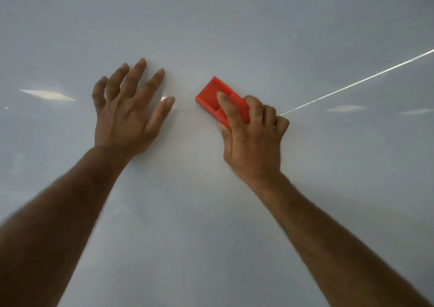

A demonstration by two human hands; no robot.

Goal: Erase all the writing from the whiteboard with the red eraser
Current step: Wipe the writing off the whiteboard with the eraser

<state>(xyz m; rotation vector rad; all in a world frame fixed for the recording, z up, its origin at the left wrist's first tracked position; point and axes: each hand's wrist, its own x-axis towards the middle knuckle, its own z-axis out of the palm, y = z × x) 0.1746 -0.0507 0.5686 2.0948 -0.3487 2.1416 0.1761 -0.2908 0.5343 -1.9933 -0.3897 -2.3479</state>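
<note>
From the head cam: the whiteboard (211,25) looks basically clean already, no marker strokes anywhere in view, just ceiling-light reflections and one thin bright streak to the right of the red eraser (217,97). So I'd guess it's mostly done, though whatever sits outside the view is anyone's guess. Right hand (253,140) is clamped around the eraser, index finger on top, pad pressed to the board. Left hand (126,109), just left of the eraser, is spread wide, holding nothing. No board edges visible, plenty of room around the eraser
</note>
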